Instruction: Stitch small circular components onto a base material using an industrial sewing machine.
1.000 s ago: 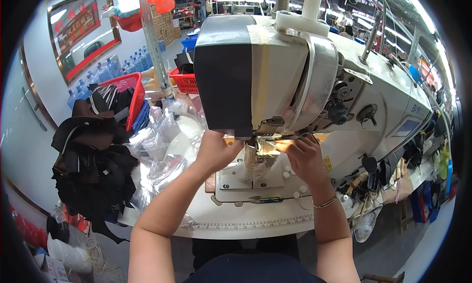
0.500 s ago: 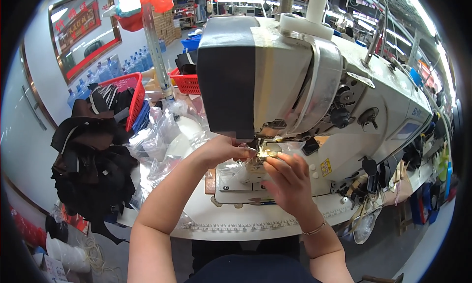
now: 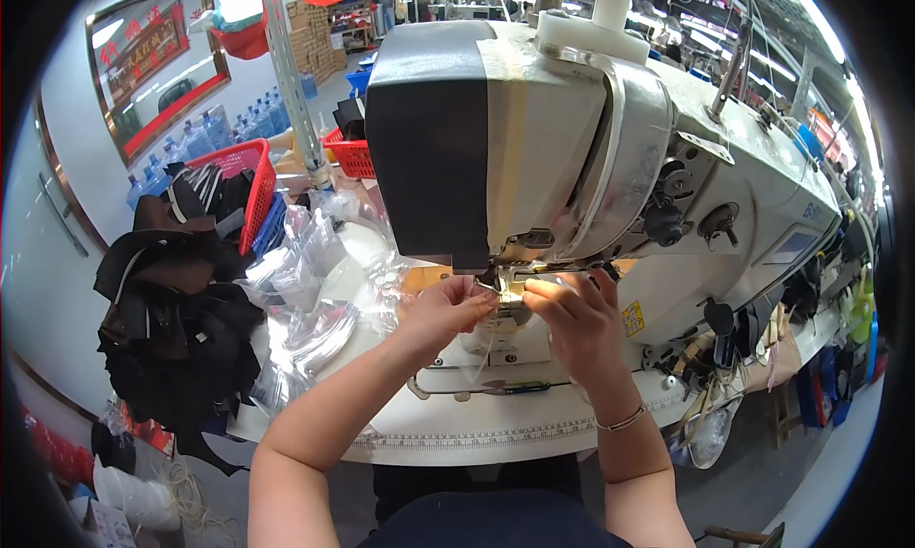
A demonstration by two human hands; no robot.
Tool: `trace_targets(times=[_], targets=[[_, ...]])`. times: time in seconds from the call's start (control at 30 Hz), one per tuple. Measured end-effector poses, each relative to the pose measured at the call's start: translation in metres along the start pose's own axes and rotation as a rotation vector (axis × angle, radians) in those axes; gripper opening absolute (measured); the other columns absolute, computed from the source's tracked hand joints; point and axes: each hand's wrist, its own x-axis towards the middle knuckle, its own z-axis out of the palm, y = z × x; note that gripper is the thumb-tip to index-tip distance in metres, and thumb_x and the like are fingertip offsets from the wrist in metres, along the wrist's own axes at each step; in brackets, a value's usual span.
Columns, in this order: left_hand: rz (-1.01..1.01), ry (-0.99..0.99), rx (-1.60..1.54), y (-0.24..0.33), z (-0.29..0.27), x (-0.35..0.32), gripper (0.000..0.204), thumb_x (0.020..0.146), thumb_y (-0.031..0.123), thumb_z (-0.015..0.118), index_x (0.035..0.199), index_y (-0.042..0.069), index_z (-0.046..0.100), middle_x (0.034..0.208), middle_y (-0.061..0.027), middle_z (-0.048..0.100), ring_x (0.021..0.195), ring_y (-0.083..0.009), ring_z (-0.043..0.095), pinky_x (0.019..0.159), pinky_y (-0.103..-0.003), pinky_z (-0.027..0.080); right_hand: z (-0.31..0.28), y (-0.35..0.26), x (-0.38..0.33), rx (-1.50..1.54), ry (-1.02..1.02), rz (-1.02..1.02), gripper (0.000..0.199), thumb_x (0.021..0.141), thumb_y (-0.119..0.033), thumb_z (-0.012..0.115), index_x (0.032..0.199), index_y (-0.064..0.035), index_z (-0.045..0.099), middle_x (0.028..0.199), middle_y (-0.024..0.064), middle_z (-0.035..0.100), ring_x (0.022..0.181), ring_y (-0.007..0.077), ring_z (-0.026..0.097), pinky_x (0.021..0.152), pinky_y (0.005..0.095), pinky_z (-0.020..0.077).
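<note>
White strip (image 3: 484, 357)'s seen just nearside of the bunched left hand (image 3: 446, 312), the closer one, strung roughly front-to-back; right hand (image 3: 577, 314)'s half-curled. Whether anything's gripped can't be told, tbh.

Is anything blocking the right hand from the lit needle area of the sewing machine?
Nothing visible stands between the right hand and the lit needle area; its fingers are beside it. The left hand is close on the other side, and the sewing machine's head overhangs.
</note>
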Motion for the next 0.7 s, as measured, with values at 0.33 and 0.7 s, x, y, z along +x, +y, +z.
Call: trace_targets(times=[0.33,0.7], targets=[[-0.153,0.012,-0.172,0.017,-0.016,0.004,0.017,0.080,0.016,0.060,0.092,0.005,0.056,0.081,-0.0058,0.061,0.067,-0.0115,0.061,0.059,-0.020,0.049,-0.001,0.004,0.005,0.061,-0.050,0.004,0.024,0.069,-0.003,0.057,0.090,-0.0151,0.062,0.095,-0.0035,0.059,0.083,0.0173,0.053,0.086,0.0360,0.0368],[-0.143,0.044,-0.279,-0.003,-0.010,-0.005,0.011,0.084,0.018,0.057,0.091,0.010,0.053,0.080,-0.0021,0.059,0.066,-0.0118,0.061,0.061,-0.023,0.049,0.004,-0.003,-0.002,0.137,0.070,0.172,0.015,0.074,-0.005,0.058,0.088,-0.0085,0.060,0.084,0.0050,0.057,0.076,0.0230,0.054,0.073,0.0355,0.0423]])
